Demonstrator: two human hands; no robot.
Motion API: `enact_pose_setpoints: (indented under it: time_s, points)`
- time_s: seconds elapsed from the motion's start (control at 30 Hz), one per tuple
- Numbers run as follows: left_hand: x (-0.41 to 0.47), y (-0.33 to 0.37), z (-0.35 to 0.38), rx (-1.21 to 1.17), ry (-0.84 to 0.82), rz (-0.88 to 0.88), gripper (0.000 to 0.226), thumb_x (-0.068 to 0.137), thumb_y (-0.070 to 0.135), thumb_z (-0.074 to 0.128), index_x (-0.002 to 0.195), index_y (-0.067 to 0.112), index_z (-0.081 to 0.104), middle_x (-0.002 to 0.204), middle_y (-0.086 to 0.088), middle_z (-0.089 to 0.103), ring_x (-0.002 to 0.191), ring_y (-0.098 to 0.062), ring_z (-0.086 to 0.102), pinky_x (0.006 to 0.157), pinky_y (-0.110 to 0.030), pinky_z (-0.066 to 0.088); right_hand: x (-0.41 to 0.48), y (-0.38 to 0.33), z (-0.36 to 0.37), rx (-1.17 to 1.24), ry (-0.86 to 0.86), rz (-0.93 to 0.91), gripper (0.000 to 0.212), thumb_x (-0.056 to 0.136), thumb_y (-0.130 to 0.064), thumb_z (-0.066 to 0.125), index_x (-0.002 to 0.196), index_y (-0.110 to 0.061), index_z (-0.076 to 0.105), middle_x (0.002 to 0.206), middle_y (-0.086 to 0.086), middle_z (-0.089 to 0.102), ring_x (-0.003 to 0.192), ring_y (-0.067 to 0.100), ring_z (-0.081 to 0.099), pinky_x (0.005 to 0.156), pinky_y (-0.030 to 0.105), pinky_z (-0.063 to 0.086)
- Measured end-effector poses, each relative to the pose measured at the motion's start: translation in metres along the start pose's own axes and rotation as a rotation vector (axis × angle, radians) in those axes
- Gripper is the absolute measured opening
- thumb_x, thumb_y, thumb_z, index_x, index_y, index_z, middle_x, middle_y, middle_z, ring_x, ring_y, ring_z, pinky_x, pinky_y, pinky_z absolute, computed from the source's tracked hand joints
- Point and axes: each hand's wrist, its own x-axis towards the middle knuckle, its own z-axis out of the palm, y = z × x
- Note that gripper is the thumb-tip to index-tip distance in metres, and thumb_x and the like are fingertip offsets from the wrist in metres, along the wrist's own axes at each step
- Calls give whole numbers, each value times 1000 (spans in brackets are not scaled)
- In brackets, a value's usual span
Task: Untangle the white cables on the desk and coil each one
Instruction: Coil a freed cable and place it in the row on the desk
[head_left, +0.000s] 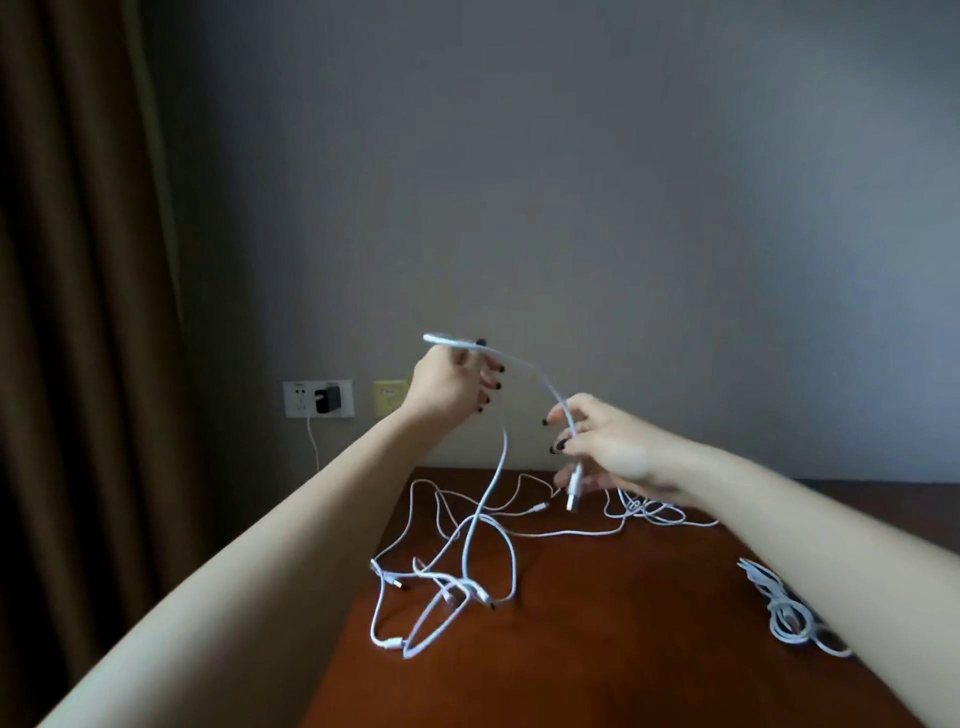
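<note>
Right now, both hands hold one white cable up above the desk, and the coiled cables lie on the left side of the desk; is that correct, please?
Not quite: the coiled cables lie on the right side of the desk, as the head view shows. The left hand and right hand do hold one white cable above it.

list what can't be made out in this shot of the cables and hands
Head view:
1. Tangle of white cables: strands too thin and too crossed to count.
2. Coiled cables: partly behind the right forearm, number unclear.
3. Held cable: the end past the left hand is blurred; the right hand covers part of it.
4. Desk: near side cut off by the bottom edge.
</note>
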Motion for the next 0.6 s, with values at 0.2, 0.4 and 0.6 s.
enact_pose_setpoints:
  time_s: [0.2, 0.4, 0.6]
  points:
    - [5, 47, -4, -187, -115, 197, 38, 104, 22, 32, 75, 18, 56, 67, 2, 55, 42, 1, 49, 47, -14, 42, 17, 0, 21, 31, -11, -44, 27, 98, -26, 49, 123, -15, 47, 76, 5, 55, 36, 5, 34, 40, 18, 28]
    - [0, 63, -19, -238, -149, 427, 26, 102, 28, 41, 89, 21, 63, 84, 0, 65, 79, -15, 62, 67, -25, 50, 25, -16, 0, -64, 112, -97, 20, 97, -25, 51, 83, -15, 61, 72, 2, 58, 35, 9, 27, 34, 16, 21]
    - [2, 83, -14, -343, -222, 466, 25, 101, 33, 42, 96, 20, 63, 90, 2, 65, 90, -14, 63, 76, -28, 49, 14, -27, -15, 100, -140, -85, 27, 93, -35, 57, 103, -12, 64, 58, -4, 47, 37, 4, 25, 36, 16, 20]
